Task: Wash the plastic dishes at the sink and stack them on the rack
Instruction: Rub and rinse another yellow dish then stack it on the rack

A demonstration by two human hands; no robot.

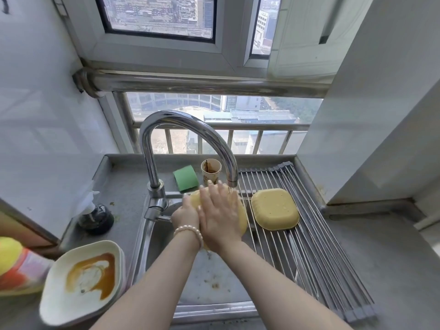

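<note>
Over the sink [142, 244], left of the rack [316, 253], the yellow dish [242, 220] stands on edge under the tap [232, 182], the left hand [184, 216] gripping its left rim, the right hand [220, 215] pressing flat, straight fingers [214, 190] on it.

Bright daylight enters through the window [223, 120] at top centre; shadows are soft. Wide-angle distortion bends the frame edges, and the lower left corner blurs.
</note>
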